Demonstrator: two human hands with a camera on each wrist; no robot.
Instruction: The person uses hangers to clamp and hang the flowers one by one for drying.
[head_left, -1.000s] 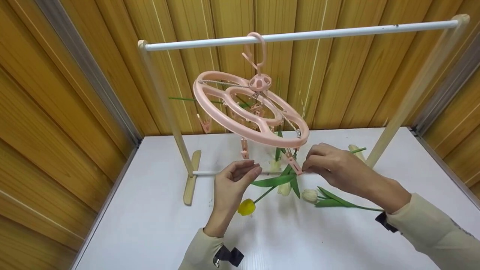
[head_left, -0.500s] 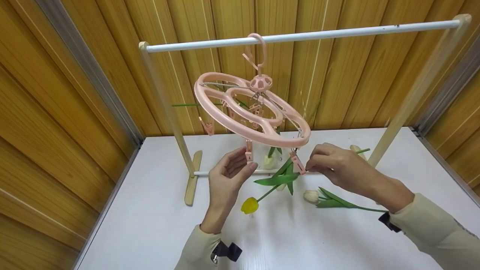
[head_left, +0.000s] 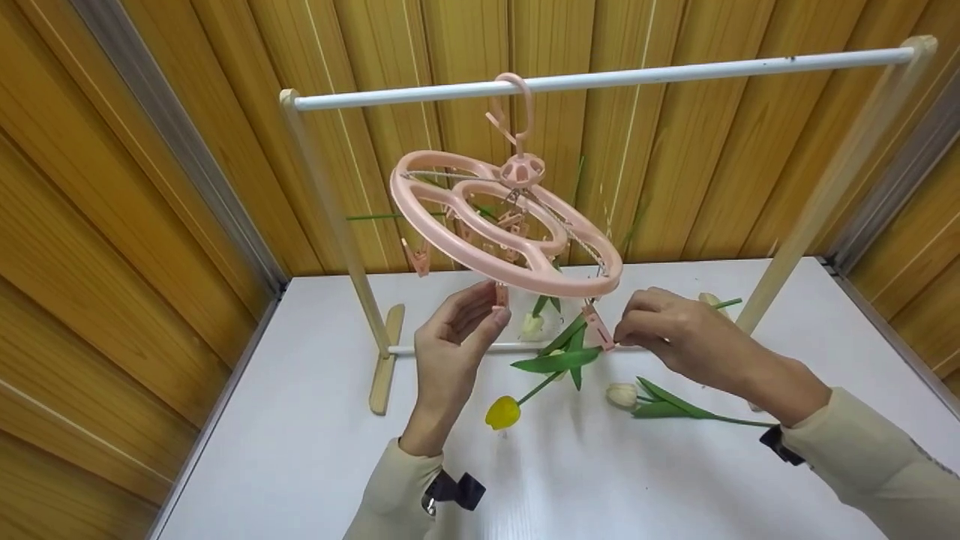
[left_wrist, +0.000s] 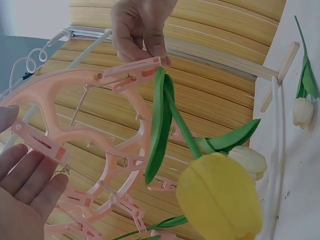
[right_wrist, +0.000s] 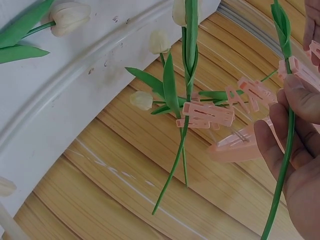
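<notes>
A pink round clip hanger (head_left: 480,259) hangs tilted by its hook. My left hand (head_left: 454,337) holds a pink clothespin (left_wrist: 40,142) under the near rim, thumb on one side and fingers on the other. At the rim's right end another clothespin (head_left: 598,328) hangs at the stem of a yellow tulip (head_left: 502,412), whose bloom points down to the left. My right hand (head_left: 682,330) pinches the tulip's green stem (right_wrist: 286,160) beside that clothespin. In the left wrist view, the clothespin's tip meets the stem just above the long leaf (left_wrist: 160,125).
The hanger's hook sits on a white rail (head_left: 645,75) between wooden posts. A white tulip (head_left: 622,394) lies on the white table (head_left: 300,450). Several white tulips, such as one low behind the hanger (head_left: 532,325), hang from other clips. A wood-panelled wall stands behind.
My left hand has moved up and slightly left, closing thumb and fingers on the near clothespin. The right hand keeps its hold on the stem, and the yellow tulip has shifted slightly right.
</notes>
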